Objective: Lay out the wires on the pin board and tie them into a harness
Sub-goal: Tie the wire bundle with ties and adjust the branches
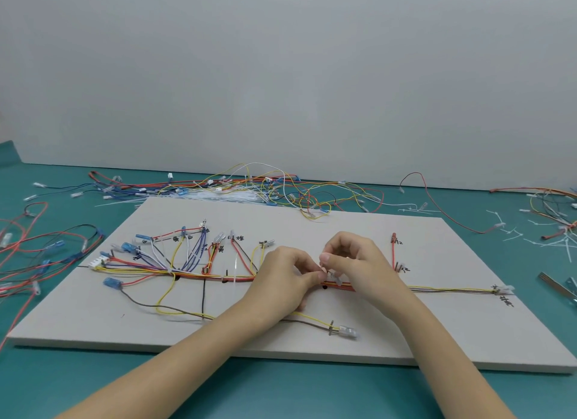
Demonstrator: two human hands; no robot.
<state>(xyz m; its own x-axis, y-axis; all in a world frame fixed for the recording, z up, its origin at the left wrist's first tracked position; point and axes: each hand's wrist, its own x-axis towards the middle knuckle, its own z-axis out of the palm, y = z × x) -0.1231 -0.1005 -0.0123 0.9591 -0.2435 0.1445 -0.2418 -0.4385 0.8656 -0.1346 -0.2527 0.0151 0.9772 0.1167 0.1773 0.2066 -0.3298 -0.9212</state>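
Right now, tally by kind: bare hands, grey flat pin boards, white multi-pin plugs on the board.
Bare hands: 2, left hand and right hand, both pinching a white cable tie
Grey flat pin board: 1
White multi-pin plug: 1
Total: 4

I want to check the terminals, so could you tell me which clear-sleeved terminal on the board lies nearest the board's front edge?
The clear-sleeved terminal ending the yellow and brown wires, just ahead of the right forearm; the others sit farther back.

**Setting: wiring assembly bench, workshop type**

A teal work mat (93, 384) is covering the bench beneath a plain grey wall (281, 59). A marked pin board (374, 340) is lying on it; loose wires (265, 187), spare cable ties (512, 231) and a metal tool (559, 289) are lying scattered around.
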